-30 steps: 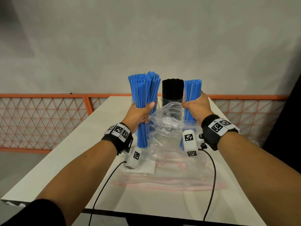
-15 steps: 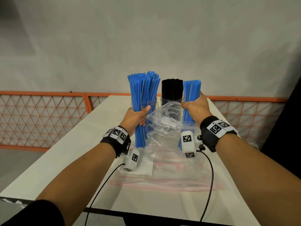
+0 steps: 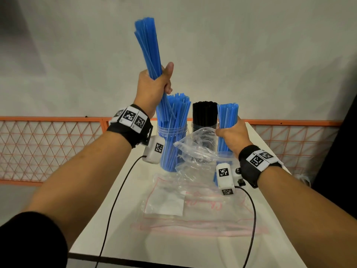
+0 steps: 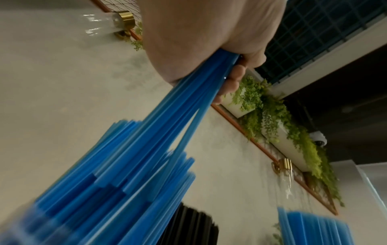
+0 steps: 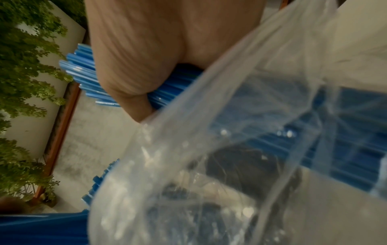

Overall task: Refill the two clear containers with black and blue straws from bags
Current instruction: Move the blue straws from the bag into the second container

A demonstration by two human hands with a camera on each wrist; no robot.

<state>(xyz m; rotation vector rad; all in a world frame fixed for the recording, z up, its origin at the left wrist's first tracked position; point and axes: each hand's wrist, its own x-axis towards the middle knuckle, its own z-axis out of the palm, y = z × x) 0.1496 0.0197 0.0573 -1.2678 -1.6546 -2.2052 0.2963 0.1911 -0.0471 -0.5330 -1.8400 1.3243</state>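
My left hand (image 3: 154,84) grips a bundle of blue straws (image 3: 148,47) raised high above the left clear container (image 3: 172,132), which stands full of blue straws. Their lower ends reach down toward that container's top; the left wrist view shows the bundle (image 4: 194,102) running out of my fist (image 4: 209,38). Beside it a second clear container (image 3: 204,124) holds black straws. My right hand (image 3: 231,132) grips another upright bundle of blue straws (image 3: 227,117) whose lower part sits inside a clear plastic bag (image 3: 195,149). In the right wrist view the bag (image 5: 230,149) covers most of the picture.
A flat zip bag with pink print (image 3: 193,207) and a white label lies on the white table (image 3: 135,235) near me. Cables run from both wrist cameras over the front edge. An orange mesh fence (image 3: 48,147) and a grey wall stand behind.
My left hand has lifted its blue bundle from table height to well above the blue container, tilting it left. The right hand and its bundle have stayed put.
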